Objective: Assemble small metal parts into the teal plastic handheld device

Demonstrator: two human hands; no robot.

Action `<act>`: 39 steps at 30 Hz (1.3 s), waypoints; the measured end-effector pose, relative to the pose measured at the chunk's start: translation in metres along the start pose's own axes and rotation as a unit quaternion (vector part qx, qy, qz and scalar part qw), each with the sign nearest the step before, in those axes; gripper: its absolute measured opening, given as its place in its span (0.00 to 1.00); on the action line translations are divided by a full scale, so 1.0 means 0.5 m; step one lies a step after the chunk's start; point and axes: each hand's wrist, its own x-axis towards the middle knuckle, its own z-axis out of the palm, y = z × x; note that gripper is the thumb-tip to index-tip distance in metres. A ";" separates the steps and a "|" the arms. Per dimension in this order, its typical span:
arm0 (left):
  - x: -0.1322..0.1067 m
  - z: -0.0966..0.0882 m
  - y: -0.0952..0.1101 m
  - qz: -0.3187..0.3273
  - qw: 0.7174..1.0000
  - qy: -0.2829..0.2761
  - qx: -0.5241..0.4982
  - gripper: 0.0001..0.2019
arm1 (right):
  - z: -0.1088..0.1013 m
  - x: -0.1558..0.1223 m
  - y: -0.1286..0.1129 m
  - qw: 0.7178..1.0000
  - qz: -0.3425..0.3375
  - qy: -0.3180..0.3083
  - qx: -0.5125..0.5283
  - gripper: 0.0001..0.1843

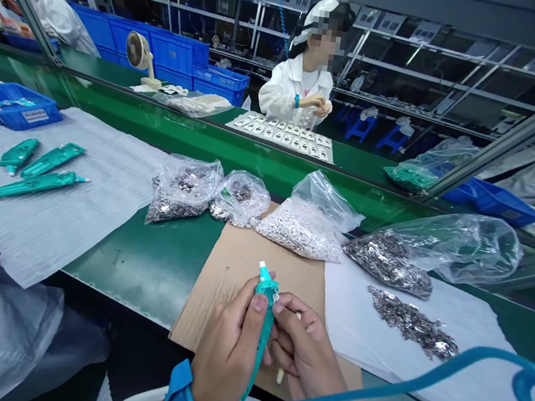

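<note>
Wrapped in my left hand (231,347) is a teal pen-shaped plastic housing (262,331) with a white tip, tilted upright over a cardboard sheet (219,266). A blue band circles my left wrist. My right hand (302,343) is closed at the housing's upper right side, its thumb and forefinger pinching a tiny white ring-shaped part (275,295) against it. A thin cream-coloured stick (280,376) pokes out below the right hand's curled fingers; what it belongs to is hidden.
Bags of silvery metal pieces (388,259) and a bag of white parts (300,228) line the bench's back. Loose metal pieces (412,321) lie at right. Several teal housings (43,184) and a blue tray (18,108) are left. A blue coiled cord (371,385) crosses the front. Co-workers sit nearby.
</note>
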 end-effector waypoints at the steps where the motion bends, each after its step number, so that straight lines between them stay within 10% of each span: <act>1: 0.000 0.000 0.000 0.000 1.000 0.001 0.000 0.30 | 0.001 0.000 0.000 1.000 -0.002 0.003 0.003 0.21; 15: 0.006 0.000 -0.021 -0.110 0.989 0.044 -0.090 0.33 | -0.021 -0.013 -0.023 0.988 -0.011 0.025 -0.149 0.26; 20: 0.025 -0.013 -0.035 -0.192 0.971 0.029 -0.141 0.38 | -0.131 -0.010 -0.054 0.855 -0.138 0.177 -0.467 0.19; 27: 0.052 -0.019 -0.047 -0.240 0.925 -0.039 -0.291 0.27 | -0.366 -0.007 -0.088 0.638 -0.118 0.354 -0.674 0.23; 39: 0.074 0.000 -0.068 -0.156 0.952 0.024 -0.263 0.30 | -0.421 0.047 -0.091 0.627 -0.134 0.315 -0.700 0.19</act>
